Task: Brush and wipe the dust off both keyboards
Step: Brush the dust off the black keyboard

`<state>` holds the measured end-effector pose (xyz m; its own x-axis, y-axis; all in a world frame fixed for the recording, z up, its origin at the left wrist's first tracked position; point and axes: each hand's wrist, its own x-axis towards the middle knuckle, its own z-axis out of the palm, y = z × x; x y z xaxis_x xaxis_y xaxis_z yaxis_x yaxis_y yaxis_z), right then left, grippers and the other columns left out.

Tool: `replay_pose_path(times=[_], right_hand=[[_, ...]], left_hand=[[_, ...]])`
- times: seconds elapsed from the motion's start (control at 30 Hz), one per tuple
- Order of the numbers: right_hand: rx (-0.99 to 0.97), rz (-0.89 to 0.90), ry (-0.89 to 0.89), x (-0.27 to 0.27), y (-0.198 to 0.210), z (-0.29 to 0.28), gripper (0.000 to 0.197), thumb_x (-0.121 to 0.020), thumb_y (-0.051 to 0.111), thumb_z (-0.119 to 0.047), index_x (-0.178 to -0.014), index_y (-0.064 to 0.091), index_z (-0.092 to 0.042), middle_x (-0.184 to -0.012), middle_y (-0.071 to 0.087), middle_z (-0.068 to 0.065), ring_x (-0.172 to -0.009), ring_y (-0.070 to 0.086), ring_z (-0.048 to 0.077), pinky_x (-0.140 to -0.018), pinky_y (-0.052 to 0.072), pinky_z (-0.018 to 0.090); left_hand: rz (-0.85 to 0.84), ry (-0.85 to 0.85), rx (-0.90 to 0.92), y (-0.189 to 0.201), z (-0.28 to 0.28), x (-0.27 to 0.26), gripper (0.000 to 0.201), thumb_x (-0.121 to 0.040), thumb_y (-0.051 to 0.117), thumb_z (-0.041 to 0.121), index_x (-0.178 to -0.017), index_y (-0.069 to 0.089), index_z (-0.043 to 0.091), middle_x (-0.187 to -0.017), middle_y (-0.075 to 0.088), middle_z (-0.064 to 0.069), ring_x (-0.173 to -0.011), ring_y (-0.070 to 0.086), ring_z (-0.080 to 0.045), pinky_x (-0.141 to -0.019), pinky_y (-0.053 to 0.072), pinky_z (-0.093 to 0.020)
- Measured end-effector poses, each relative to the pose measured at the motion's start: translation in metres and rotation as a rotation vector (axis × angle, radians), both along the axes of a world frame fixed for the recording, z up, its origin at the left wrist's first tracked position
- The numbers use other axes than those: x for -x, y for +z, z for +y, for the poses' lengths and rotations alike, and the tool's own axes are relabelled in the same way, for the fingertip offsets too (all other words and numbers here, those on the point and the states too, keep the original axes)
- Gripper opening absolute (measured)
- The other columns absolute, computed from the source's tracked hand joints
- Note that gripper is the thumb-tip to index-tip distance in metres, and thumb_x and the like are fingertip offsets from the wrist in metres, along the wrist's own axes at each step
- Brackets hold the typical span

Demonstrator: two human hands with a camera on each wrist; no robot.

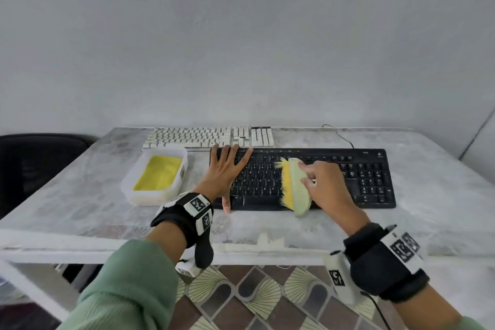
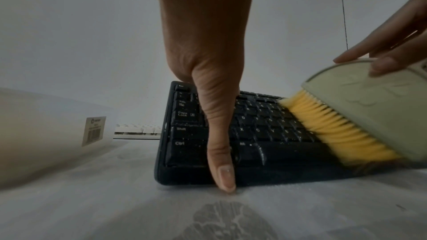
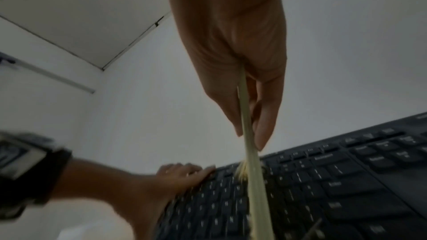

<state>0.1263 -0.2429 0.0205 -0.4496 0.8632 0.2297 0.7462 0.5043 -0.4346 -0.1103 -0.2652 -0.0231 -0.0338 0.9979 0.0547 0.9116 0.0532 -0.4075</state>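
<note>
**Brush on the black keyboard, left hand bracing it**

The right wrist view is dark and blurred, showing the pale green flat brush with yellow bristles (image 3: 253, 180) only edge-on; key legends there are unreadable; the left hand's four fingers are hidden in the left wrist view, where only the thumb shows, its tip down on the table at the keyboard's near edge.

The right hand (image 1: 325, 182) pinches the brush (image 1: 296, 185) by its flat body, thumb on one face, fingers on the other; bristles touch the letter keys of the black full-size keyboard (image 1: 369, 182). The left hand (image 1: 225, 171) lies flat and spread over that keyboard's left end, fingertips at its far edge.

Two keyboards: the black one near, a white keyboard (image 1: 209, 136) just behind it; one brush; one translucent plastic tub holding a yellow cloth (image 1: 158, 177), left of the black keyboard, on the pale marbled table (image 1: 80, 195).
</note>
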Motion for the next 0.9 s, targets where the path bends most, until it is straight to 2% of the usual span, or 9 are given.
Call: replay_pose_path(times=[0.07,0.17,0.3,0.37,0.47,0.6,0.77,0.83,0.9], right_hand=[[0.018,0.04,0.01,-0.004,0.007,0.003,0.04,-0.086,0.063,-0.007,-0.126,0.056,-0.009,-0.075,0.062,0.0,-0.06,0.047,0.008,-0.067,0.038,0.017],[-0.032,0.093,-0.023,-0.004,0.017,0.009,0.042,-0.086,0.064,-0.009,-0.127,0.055,-0.01,-0.099,0.069,0.009,-0.058,0.041,-0.005,-0.071,0.035,0.013],[0.096,-0.097,0.052,-0.007,0.012,0.003,0.037,-0.085,0.065,-0.009,-0.121,0.061,-0.011,-0.096,0.068,0.009,-0.066,0.057,0.012,-0.069,0.044,0.018],[0.203,-0.185,0.115,-0.014,0.018,0.002,0.037,-0.084,0.066,-0.006,-0.12,0.061,-0.011,-0.09,0.067,0.006,-0.058,0.059,0.012,-0.062,0.053,0.02],[0.215,-0.28,0.191,-0.017,0.035,0.007,0.039,-0.082,0.067,-0.003,-0.119,0.062,-0.013,-0.091,0.065,0.004,-0.059,0.059,0.012,-0.056,0.054,0.02],[0.068,-0.279,0.174,-0.014,0.03,0.006,0.04,-0.082,0.068,-0.01,-0.121,0.06,-0.013,-0.11,0.067,0.008,-0.08,0.063,0.016,-0.074,0.045,0.019],[0.165,-0.381,0.24,-0.015,0.033,0.006,0.037,-0.084,0.065,-0.006,-0.12,0.062,-0.012,-0.118,0.063,0.005,-0.053,0.049,0.001,-0.047,0.045,0.009],[0.127,-0.347,0.224,-0.015,0.041,0.01,0.037,-0.084,0.065,-0.006,-0.12,0.062,-0.014,-0.114,0.064,0.006,-0.056,0.051,0.004,-0.051,0.047,0.014],[0.071,-0.33,0.196,-0.014,0.04,0.011,0.038,-0.083,0.066,-0.009,-0.121,0.061,-0.015,-0.113,0.066,0.007,-0.071,0.058,0.012,-0.066,0.044,0.017]], left_hand=[[0.007,-0.006,0.001,0.0,0.0,0.0,0.161,-0.038,0.086,0.063,-0.135,-0.034,0.018,-0.152,0.003,-0.023,-0.139,0.011,-0.038,-0.111,-0.003,-0.059],[0.009,0.006,0.007,0.001,0.0,-0.002,0.159,-0.04,0.086,0.062,-0.134,-0.035,0.018,-0.152,0.002,-0.023,-0.14,0.009,-0.038,-0.112,-0.003,-0.058],[0.016,0.011,0.01,0.002,0.0,-0.002,0.16,-0.039,0.086,0.063,-0.134,-0.035,0.018,-0.152,0.003,-0.023,-0.139,0.01,-0.038,-0.112,-0.003,-0.058],[0.028,0.01,0.005,0.002,-0.002,-0.003,0.161,-0.038,0.085,0.064,-0.135,-0.034,0.017,-0.151,0.004,-0.023,-0.138,0.012,-0.038,-0.112,-0.002,-0.059],[0.042,0.015,0.001,0.004,-0.004,-0.005,0.161,-0.038,0.085,0.064,-0.136,-0.033,0.016,-0.151,0.005,-0.023,-0.138,0.013,-0.038,-0.112,-0.002,-0.059],[0.042,0.021,0.002,0.004,-0.004,-0.005,0.161,-0.039,0.085,0.063,-0.143,-0.028,0.016,-0.151,0.004,-0.023,-0.139,0.012,-0.038,-0.112,-0.001,-0.059],[0.045,0.019,-0.006,0.003,-0.005,-0.005,0.16,-0.039,0.085,0.063,-0.136,-0.032,0.017,-0.152,0.005,-0.023,-0.139,0.013,-0.038,-0.111,-0.001,-0.059],[0.046,0.018,-0.016,0.003,-0.005,-0.005,0.16,-0.038,0.086,0.062,-0.135,-0.033,0.017,-0.152,0.006,-0.023,-0.138,0.014,-0.038,-0.111,-0.001,-0.059],[0.046,0.023,-0.012,0.003,-0.006,-0.004,0.159,-0.038,0.086,0.062,-0.135,-0.033,0.016,-0.151,0.006,-0.023,-0.138,0.013,-0.038,-0.111,-0.001,-0.06]])
